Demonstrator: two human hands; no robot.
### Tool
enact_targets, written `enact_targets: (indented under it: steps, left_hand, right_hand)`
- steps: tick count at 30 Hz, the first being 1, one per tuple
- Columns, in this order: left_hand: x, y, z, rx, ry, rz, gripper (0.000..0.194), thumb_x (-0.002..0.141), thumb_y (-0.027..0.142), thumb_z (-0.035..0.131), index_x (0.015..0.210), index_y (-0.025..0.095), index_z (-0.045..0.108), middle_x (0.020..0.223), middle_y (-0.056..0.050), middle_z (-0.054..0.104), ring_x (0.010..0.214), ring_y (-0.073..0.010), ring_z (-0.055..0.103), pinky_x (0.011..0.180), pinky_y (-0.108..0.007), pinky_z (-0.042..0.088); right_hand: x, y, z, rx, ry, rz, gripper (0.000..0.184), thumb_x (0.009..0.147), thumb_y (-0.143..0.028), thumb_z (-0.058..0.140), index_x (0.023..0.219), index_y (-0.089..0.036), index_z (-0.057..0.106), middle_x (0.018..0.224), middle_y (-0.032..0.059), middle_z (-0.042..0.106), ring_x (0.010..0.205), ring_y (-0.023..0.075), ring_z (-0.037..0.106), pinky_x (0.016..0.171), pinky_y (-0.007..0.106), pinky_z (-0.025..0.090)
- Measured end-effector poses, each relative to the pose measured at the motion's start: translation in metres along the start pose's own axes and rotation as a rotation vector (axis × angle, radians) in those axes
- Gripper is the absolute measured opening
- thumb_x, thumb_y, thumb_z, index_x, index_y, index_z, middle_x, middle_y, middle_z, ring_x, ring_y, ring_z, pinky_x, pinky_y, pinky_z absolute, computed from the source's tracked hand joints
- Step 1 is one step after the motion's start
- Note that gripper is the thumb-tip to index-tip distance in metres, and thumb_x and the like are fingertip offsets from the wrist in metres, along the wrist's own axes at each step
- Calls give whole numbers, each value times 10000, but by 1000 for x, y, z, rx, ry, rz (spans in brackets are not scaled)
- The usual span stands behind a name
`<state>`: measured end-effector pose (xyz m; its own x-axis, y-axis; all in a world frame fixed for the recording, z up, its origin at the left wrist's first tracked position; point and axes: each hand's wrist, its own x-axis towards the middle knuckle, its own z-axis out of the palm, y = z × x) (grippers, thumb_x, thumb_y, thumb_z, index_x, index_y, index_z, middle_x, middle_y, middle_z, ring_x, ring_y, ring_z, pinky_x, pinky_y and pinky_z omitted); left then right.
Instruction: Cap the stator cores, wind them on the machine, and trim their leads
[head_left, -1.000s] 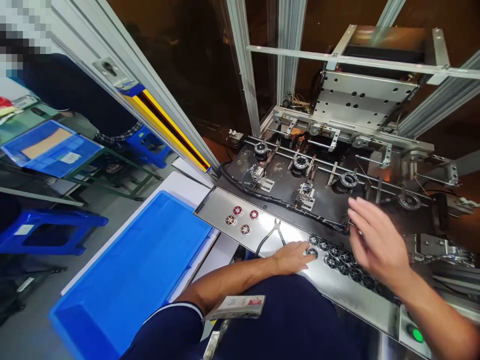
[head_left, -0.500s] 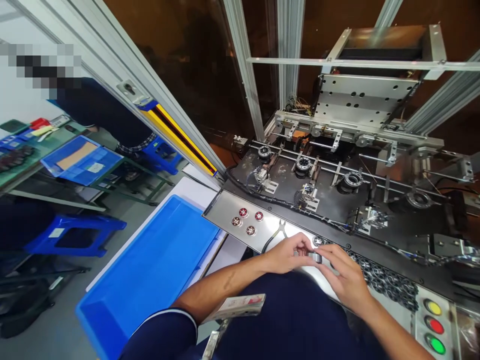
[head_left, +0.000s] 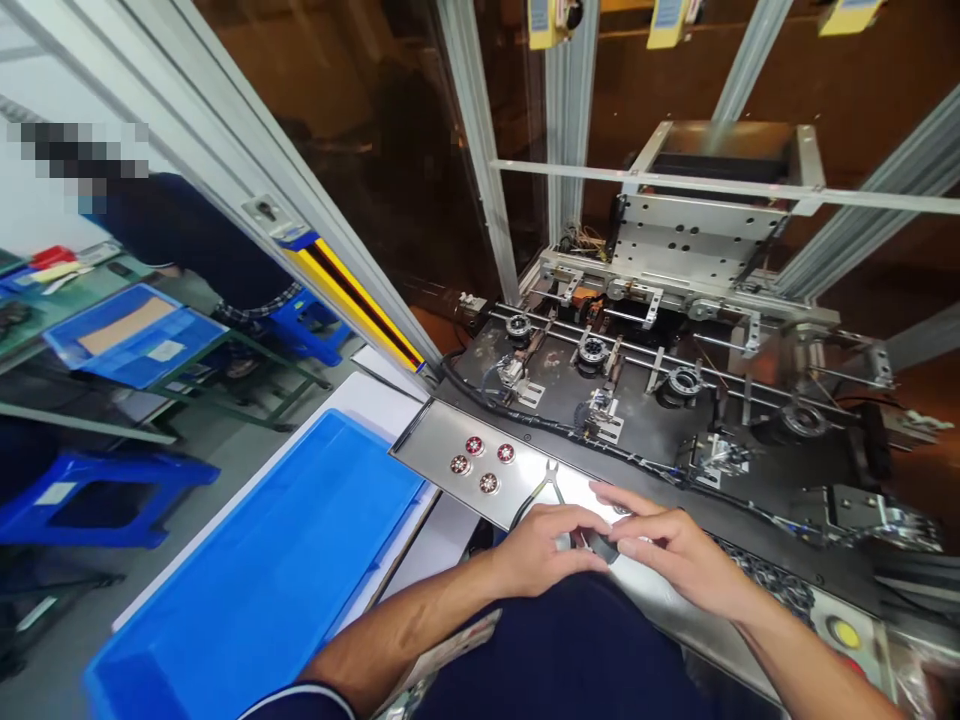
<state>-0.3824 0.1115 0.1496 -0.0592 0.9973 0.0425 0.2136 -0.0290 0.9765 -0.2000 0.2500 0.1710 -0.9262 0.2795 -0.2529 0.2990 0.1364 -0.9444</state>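
A small round grey metal part (head_left: pixel 601 545) is held in front of my body, mostly covered by fingers. My left hand (head_left: pixel 544 548) pinches it from the left with thumb and index finger. From the other side, the fingers of my right hand (head_left: pixel 671 550) close against it, its index finger stretched over the top. Just beyond my left hand, cutting pliers (head_left: pixel 551 478) lie on the metal tray (head_left: pixel 431 430), jaws pointing away. Several red-and-silver round parts (head_left: pixel 489 483) sit farther left on that tray. Many dark round parts (head_left: pixel 772 580) are partly hidden behind my right forearm.
Behind the tray is a machine bed with ring-shaped fixtures (head_left: pixel 592 350), rods and cables. A large blue bin (head_left: pixel 277 540) stands at the left. A yellow button (head_left: pixel 844 632) is at the right. Across the aisle, another person (head_left: pixel 195 240) works near a blue tray (head_left: pixel 135 335).
The camera view has tilted and shifted. My right index finger has lifted and stretched over the part, and the part is now more covered by my hands.
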Motion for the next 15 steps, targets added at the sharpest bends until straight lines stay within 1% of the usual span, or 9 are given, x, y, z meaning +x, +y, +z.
enact_targets:
  steps: [2, 5, 7, 9, 10, 11, 12, 13, 15]
  left_hand:
    - [1, 1, 0, 24, -33, 20, 347, 821, 425, 732, 1060, 173, 735, 939, -80, 763, 804, -177, 671, 810, -288, 539]
    - [4, 5, -1, 80, -99, 29, 355, 819, 408, 738, 1092, 181, 726, 976, -83, 762, 843, -186, 683, 829, -287, 538]
    - [5, 8, -1, 70, -142, 10, 397, 805, 387, 757, 1143, 187, 701, 1005, -82, 757, 858, -185, 690, 833, -284, 541]
    - [8, 7, 2, -23, -166, -18, 496, 785, 367, 780, 1224, 183, 642, 1046, -92, 748, 889, -189, 699, 834, -286, 552]
    - [10, 4, 5, -67, -159, -31, 553, 784, 356, 783, 1271, 176, 596, 1072, -103, 741, 904, -191, 704, 833, -289, 559]
    - [14, -1, 9, -62, -140, -39, 598, 796, 349, 775, 1317, 168, 543, 1100, -116, 731, 919, -191, 706, 830, -290, 565]
    - [18, -8, 13, -6, -120, -43, 617, 816, 343, 756, 1347, 162, 499, 1127, -127, 720, 933, -189, 705, 833, -293, 568]
    - [23, -17, 17, 90, -105, -42, 601, 840, 336, 732, 1354, 157, 480, 1148, -135, 710, 947, -189, 702, 846, -299, 568]
    - [34, -39, 27, 307, -121, -29, 484, 872, 306, 695, 1301, 157, 529, 1174, -137, 694, 1013, -204, 683, 918, -331, 548]
  right_hand:
    - [1, -1, -6, 23, -80, 23, 379, 914, -570, 578, 1029, -269, 777, 1488, 119, 493, 1403, 313, 429, 1162, 531, 313]
    - [0, -5, -11, -1, -183, -13, 378, 945, -546, 539, 1027, -259, 770, 1470, 98, 515, 1426, 291, 395, 1183, 508, 277]
    - [-1, -8, -11, -24, -243, -63, 387, 967, -531, 503, 1005, -249, 766, 1395, 84, 584, 1388, 280, 443, 1180, 482, 297]
    - [-4, -11, -12, -32, -271, -100, 402, 978, -531, 477, 990, -247, 761, 1290, 73, 653, 1308, 270, 525, 1145, 452, 365]
    - [-5, -13, -15, -31, -263, -110, 406, 977, -536, 475, 979, -246, 758, 1268, 73, 665, 1277, 268, 553, 1121, 441, 398]
    - [-6, -15, -21, -34, -244, -118, 409, 975, -540, 475, 965, -242, 756, 1288, 77, 655, 1262, 269, 567, 1102, 435, 422]
    - [-6, -16, -31, -49, -212, -123, 409, 976, -536, 475, 958, -238, 754, 1344, 83, 623, 1276, 272, 560, 1098, 437, 429]
    - [-5, -17, -45, -90, -166, -128, 405, 978, -528, 473, 969, -234, 751, 1415, 87, 570, 1309, 278, 535, 1109, 448, 421]
    - [2, -14, -85, -281, -21, -133, 405, 987, -513, 446, 1040, -239, 740, 1530, 78, 447, 1383, 284, 461, 1147, 473, 381]
